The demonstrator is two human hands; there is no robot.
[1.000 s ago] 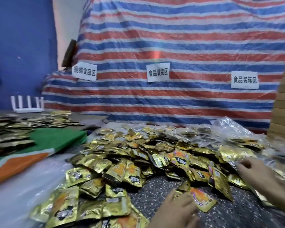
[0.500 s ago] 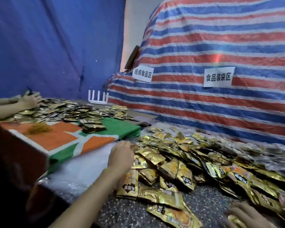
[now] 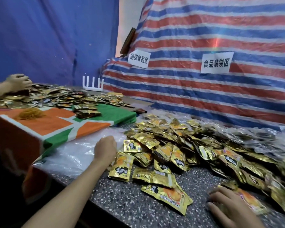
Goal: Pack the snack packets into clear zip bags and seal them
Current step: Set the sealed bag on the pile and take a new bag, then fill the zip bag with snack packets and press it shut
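Left grip knuckles-up, fingers folded under and hidden behind the back of the hand; grasping or empty, not determinable. Just to its right and partly beneath it, the near-left fringe of the heap of snack packets: gold foil pouches with black-and-orange labels, overlapping and tilted, spread over the speckled grey worktop. Directly below the left grip, a gold packet lying face-up. Under and to the left of the left grip, clear plastic sheeting, glossy and wrinkled; zip bags or not, not determinable.

Right grip released, fingers extended and slightly spread, blurred, resting on an orange-faced packet at the near edge of the heap. Between the two grips, a single long packet flat on the worktop, apart from both.

Beyond the right grip, at the far right of the heap, crumpled clear bags with dark packets showing through.

Left of the left grip, an orange, green and white cloth over a raised surface, bearing a tangle of tan bands and a second spread of packets. At the far-left end of that spread, another person's hand, fingers curled down. Farther back, a white pronged rack. Backdrop: blue tarpaulin beyond the left grip, striped tarpaulin in red, white and blue beyond the right, bearing one white paper sign and a second sign, both with black characters.
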